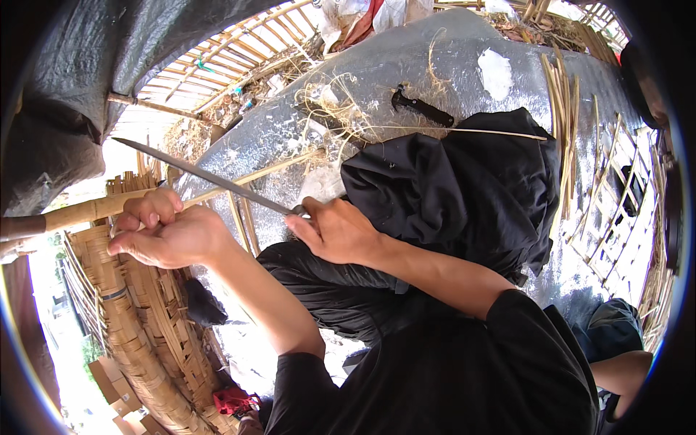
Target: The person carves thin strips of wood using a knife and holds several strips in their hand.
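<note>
My right hand (337, 230) is closed round the handle end of a knife, whose long, narrow grey blade (210, 176) points up and to the left. The handle is mostly hidden by the fingers. My left hand (170, 230) is turned palm up beyond the blade's near side, its fingers curled and the thumb bent toward them. Something thin and pale seems to show at the thumb; what it is, I cannot make out. A pale bamboo strip (270, 171) runs behind the blade toward my left wrist. Black cloth (449, 185) lies over my lap, beside my right hand.
On the grey sheet ahead lie tangled pale shavings (333, 109) and a black hammer-headed tool (422, 109). Split bamboo strips (562, 130) and an open bamboo lattice (609, 203) are at right. Woven bamboo rolls (134, 319) stand at left. Another person's arm (622, 373) shows at lower right.
</note>
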Demonstrator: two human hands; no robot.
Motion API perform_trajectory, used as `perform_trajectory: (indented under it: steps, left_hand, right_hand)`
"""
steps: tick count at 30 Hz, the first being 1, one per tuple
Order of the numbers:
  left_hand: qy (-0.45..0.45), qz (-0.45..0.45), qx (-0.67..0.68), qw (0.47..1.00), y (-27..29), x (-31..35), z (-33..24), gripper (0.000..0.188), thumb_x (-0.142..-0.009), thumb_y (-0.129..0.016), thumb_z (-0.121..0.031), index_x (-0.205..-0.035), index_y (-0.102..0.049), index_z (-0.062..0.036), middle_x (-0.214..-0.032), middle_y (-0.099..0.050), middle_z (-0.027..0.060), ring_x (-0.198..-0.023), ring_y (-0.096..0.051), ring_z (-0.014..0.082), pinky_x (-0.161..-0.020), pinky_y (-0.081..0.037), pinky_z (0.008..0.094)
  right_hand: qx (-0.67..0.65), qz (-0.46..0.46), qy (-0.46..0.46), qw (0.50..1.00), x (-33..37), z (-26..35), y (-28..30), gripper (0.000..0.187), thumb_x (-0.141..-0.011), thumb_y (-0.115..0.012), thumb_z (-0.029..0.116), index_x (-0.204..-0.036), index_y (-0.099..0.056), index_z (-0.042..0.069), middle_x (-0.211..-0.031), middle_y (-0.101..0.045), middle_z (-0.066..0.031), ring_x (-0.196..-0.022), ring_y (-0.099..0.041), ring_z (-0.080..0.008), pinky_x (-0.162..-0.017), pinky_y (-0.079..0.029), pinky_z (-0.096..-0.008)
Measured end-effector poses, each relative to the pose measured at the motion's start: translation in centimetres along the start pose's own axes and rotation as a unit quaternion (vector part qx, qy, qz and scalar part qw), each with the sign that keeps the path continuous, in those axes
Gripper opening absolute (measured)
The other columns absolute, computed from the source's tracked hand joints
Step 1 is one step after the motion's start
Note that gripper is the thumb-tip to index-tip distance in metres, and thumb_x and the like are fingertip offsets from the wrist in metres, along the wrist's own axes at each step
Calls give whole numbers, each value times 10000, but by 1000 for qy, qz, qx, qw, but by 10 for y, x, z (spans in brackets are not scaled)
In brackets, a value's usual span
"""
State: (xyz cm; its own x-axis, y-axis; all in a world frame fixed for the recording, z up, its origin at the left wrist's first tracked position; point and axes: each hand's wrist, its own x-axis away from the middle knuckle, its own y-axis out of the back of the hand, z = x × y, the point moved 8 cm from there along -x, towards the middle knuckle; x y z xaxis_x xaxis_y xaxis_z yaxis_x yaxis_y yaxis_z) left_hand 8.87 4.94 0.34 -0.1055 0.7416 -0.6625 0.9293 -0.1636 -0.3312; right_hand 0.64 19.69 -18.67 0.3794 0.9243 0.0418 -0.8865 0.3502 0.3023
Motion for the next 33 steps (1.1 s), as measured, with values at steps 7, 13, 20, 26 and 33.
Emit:
perform_trajectory:
  steps: [7, 13, 20, 26, 33]
  left_hand:
    - [16, -44, 21, 999, 5, -9, 2, 538, -1092, -353, -533, -728, -346, -137, -645, -292, -21, -513, -228, 91, -502, -219, 267]
    - [-7, -60, -51, 997, 2, -11, 2, 524, -1095, -372, -511, -736, -386, -130, -645, -297, -21, -516, -254, 96, -501, -242, 272]
    - [28, -118, -62, 991, 12, -14, 4, 475, -1108, -376, -457, -768, -411, -128, -672, -329, -15, -563, -267, 99, -534, -258, 274]
    - [56, 2, 0, 998, -15, -4, -3, 419, -1083, -419, -499, -935, -471, -110, -694, -396, 4, -593, -306, 106, -583, -293, 291]
    - [127, 162, 126, 970, -32, 1, -4, 431, -1055, -468, -507, -1056, -503, -78, -800, -454, 23, -780, -431, 156, -758, -355, 346]
  right_hand:
    - [116, -21, -165, 979, -9, -187, -4, 739, -1054, -392, 525, -836, -685, -117, -874, -682, -342, -830, -688, -509, -756, -571, -537]
    - [-4, -94, 4, 996, -2, -54, -4, 472, -1043, -510, 399, -949, -635, -46, -627, -600, -273, -604, -632, -457, -567, -506, -524]
    - [23, -100, -169, 980, 14, -203, -31, 576, -1042, -464, 483, -1025, -647, -63, -719, -667, -290, -728, -690, -454, -654, -554, -524]
    - [26, -109, -74, 991, -13, -78, -8, 572, -1058, -441, 482, -934, -664, -29, -692, -659, -248, -685, -667, -432, -664, -527, -495]
    - [-164, -77, 70, 981, -15, 88, 41, 572, -1061, -478, 455, -809, -570, -50, -533, -537, -231, -482, -569, -388, -514, -414, -481]
